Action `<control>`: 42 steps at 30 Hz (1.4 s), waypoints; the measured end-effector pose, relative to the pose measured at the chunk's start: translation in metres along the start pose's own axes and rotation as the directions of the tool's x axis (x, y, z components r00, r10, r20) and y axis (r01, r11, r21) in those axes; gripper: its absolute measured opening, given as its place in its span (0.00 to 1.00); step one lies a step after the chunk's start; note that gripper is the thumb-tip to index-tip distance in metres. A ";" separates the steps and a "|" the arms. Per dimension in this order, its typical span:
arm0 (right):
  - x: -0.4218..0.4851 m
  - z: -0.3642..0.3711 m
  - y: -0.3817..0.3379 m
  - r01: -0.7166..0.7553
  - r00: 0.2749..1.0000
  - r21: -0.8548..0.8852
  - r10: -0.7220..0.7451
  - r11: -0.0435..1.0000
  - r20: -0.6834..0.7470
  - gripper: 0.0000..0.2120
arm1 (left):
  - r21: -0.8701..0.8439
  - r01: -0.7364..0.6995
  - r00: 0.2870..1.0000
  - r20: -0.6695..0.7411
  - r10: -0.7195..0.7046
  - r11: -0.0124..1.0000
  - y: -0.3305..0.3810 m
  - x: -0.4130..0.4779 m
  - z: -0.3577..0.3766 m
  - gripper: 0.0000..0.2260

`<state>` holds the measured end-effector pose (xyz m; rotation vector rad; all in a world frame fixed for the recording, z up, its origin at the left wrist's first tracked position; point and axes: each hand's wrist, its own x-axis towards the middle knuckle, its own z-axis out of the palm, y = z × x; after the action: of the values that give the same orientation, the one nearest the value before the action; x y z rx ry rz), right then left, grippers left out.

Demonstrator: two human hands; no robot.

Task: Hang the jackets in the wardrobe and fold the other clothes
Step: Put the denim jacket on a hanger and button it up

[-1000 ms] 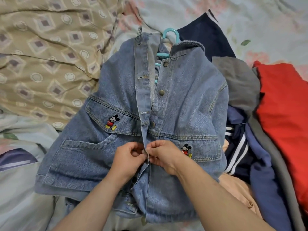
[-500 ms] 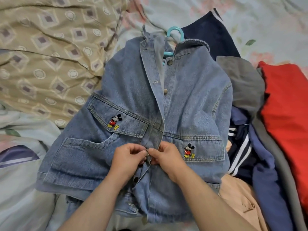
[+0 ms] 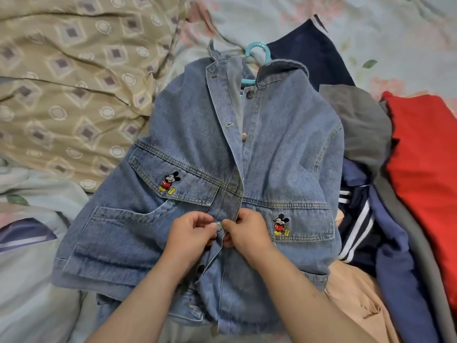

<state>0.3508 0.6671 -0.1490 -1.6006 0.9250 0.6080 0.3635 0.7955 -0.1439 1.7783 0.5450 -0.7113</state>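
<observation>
Now a button (image 3: 219, 226) shows between the hands where none did, likely fastened. The left hand (image 3: 190, 233) and right hand (image 3: 247, 231) pinch the jacket (image 3: 197, 134), spread beneath them on its hanger (image 3: 257, 49); two beyond lie open.

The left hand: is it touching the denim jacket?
Touching. The head view shows the left hand pinching the jacket at its front edge, beside a button.

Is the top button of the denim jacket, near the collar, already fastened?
No, the top button of the denim jacket lies bare, and the placket with the buttonholes is folded away from it.
</observation>
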 end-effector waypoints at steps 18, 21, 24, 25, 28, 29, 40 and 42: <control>0.022 -0.064 -0.039 0.329 0.904 -0.384 -0.405 0.863 -0.134 0.15 | 0.581 -0.391 0.887 0.030 0.462 0.714 0.049 0.012 0.038 0.14; 0.030 -0.069 -0.034 0.298 0.936 -0.231 -0.331 0.926 -0.120 0.15 | 0.526 -0.350 0.910 -0.006 0.415 0.775 0.057 0.033 0.039 0.07; 0.029 -0.067 -0.029 0.326 0.926 -0.359 -0.372 0.875 -0.066 0.11 | 0.248 -0.267 0.940 -0.146 0.308 0.931 0.049 0.046 0.023 0.06; 0.027 -0.065 -0.029 0.362 0.909 -0.425 -0.416 0.830 -0.037 0.12 | 0.111 -0.238 0.953 -0.164 0.254 0.965 0.045 0.048 0.017 0.07; 0.026 -0.059 -0.032 0.497 0.829 -0.525 -0.557 0.691 0.052 0.07 | -0.181 -0.216 0.974 -0.110 0.199 0.959 0.040 0.049 0.008 0.14; 0.026 -0.056 -0.034 0.542 0.788 -0.553 -0.611 0.632 0.075 0.05 | -0.200 -0.240 0.969 -0.104 0.223 0.950 0.037 0.049 0.008 0.15; 0.050 -0.036 -0.043 0.643 0.655 -0.633 -0.738 0.432 0.162 0.04 | 0.034 -0.455 0.879 -0.142 0.454 0.890 0.020 0.055 0.013 0.08; 0.051 -0.039 -0.043 0.650 0.681 -0.563 -0.720 0.511 0.133 0.04 | -0.009 -0.460 0.886 -0.074 0.458 0.888 0.021 0.052 0.010 0.13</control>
<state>0.4112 0.6192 -0.1561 -2.3859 0.0734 0.2016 0.4131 0.7803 -0.1685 1.8196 0.1599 -0.3091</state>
